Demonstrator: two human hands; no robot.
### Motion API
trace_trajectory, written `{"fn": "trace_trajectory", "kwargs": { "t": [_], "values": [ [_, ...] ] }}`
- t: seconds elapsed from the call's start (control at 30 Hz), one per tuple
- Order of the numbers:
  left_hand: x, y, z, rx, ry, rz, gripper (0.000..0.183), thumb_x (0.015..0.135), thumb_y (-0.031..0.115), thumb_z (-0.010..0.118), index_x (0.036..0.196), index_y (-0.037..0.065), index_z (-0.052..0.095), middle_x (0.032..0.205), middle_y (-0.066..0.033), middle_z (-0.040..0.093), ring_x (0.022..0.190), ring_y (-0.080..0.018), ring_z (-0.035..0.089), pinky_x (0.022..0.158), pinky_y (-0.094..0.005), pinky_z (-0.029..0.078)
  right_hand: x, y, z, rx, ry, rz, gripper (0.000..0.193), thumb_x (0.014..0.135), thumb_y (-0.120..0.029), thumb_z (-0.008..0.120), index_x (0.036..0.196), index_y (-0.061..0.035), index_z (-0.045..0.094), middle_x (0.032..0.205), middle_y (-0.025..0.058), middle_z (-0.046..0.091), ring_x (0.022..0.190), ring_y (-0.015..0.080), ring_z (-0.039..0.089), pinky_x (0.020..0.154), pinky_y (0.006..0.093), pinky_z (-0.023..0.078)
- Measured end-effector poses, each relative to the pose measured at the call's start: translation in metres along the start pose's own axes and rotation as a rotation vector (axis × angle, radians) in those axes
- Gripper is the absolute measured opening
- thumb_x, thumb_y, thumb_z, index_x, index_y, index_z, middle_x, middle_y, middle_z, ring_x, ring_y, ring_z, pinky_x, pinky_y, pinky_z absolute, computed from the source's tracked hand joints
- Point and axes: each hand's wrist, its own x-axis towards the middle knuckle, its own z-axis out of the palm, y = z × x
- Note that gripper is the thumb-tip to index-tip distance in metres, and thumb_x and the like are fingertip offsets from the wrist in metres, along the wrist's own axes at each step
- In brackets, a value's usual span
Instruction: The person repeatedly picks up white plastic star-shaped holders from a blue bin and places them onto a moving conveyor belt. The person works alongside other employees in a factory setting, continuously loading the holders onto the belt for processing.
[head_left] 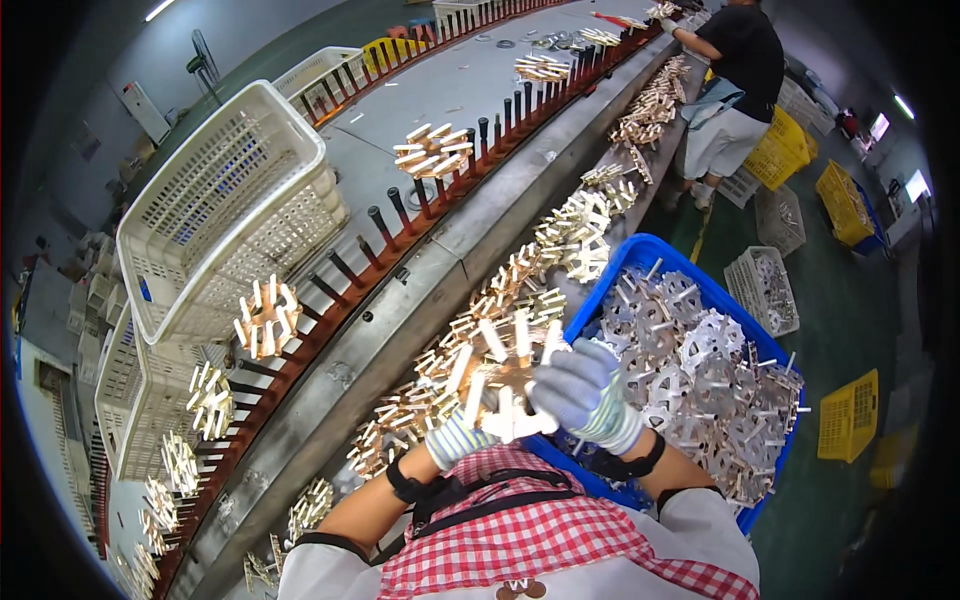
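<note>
Both my hands wear pale gloves with striped cuffs. Between them, in front of my checked apron, is a copper-coloured metal part with bright white pegs [487, 385]. My left hand [458, 438] is closed on its near left side, the fingers partly hidden behind the pegs. On its right side, my right hand [585, 395] grips it with curled fingers. Just beyond the part, a long pile of similar pegged parts [580, 235] lies along a metal ledge. Close to my right hand is a blue crate [715, 290] filled with grey, star-shaped metal pieces with pins.
A curved line of dark upright posts [345, 268] runs past the ledge, some carrying pegged parts [434, 152]. White perforated baskets [235, 200] stand beyond it. A co-worker [735, 80] stands at the far right near yellow crates [780, 148]. Another yellow crate [848, 415] sits on the floor.
</note>
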Motion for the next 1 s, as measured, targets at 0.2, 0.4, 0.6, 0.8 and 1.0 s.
{"fn": "trace_trajectory", "kwargs": {
  "t": [0.2,0.4,0.6,0.8,1.0],
  "values": [
    [-0.025,0.014,-0.02,-0.548,0.188,-0.141,0.059,0.101,0.037,0.046,0.152,0.012,0.028,0.151,-0.0087,0.039,0.134,-0.0204,0.043,0.112,-0.0364,0.038,0.004,-0.01,0.018,0.055,0.151,0.243,0.027,0.085,-0.012,0.06,0.112,-0.0102,0.061,0.118,0.0146,0.056,0.106,0.0337,0.055,0.095,0.0472,0.044],
    [-0.042,0.002,-0.04,-0.533,0.201,-0.198,0.055,0.101,0.024,0.051,0.151,0.012,0.031,0.148,-0.0061,0.043,0.132,-0.0182,0.045,0.111,-0.035,0.039,0.009,-0.014,0.03,0.249,0.14,0.256,0.026,0.09,-0.017,0.056,0.114,-0.0062,0.061,0.112,0.0164,0.06,0.106,0.0379,0.057,0.094,0.0483,0.044],
    [-0.034,-0.035,-0.052,-0.11,0.255,0.065,0.046,0.1,0.017,0.051,0.144,0.007,0.04,0.138,-0.0088,0.05,0.123,-0.0191,0.052,0.106,-0.0345,0.044,0.02,-0.023,0.037,0.334,0.078,0.42,0.024,0.09,-0.02,0.06,0.11,-0.0072,0.061,0.114,0.0168,0.058,0.108,0.0364,0.055,0.096,0.0465,0.042],
    [-0.037,-0.046,-0.164,0.272,0.794,0.209,0.043,0.1,0.02,0.05,0.141,0.007,0.043,0.134,-0.0104,0.053,0.119,-0.0214,0.054,0.104,-0.0352,0.045,-0.031,-0.003,0.036,0.42,0.191,0.748,0.025,0.094,-0.016,0.055,0.115,-0.0028,0.059,0.121,0.0153,0.058,0.115,0.0276,0.054,0.103,0.0392,0.039],
    [-0.095,-0.059,-0.33,1.018,1.304,-0.015,0.041,0.1,0.023,0.049,0.138,0.006,0.046,0.131,-0.012,0.055,0.116,-0.0237,0.056,0.102,-0.036,0.046,-0.1,0.007,0.047,0.267,0.126,0.89,0.029,0.092,-0.013,0.048,0.111,0.0014,0.064,0.118,0.016,0.062,0.114,0.0284,0.055,0.104,0.0403,0.039]
  ]
}}
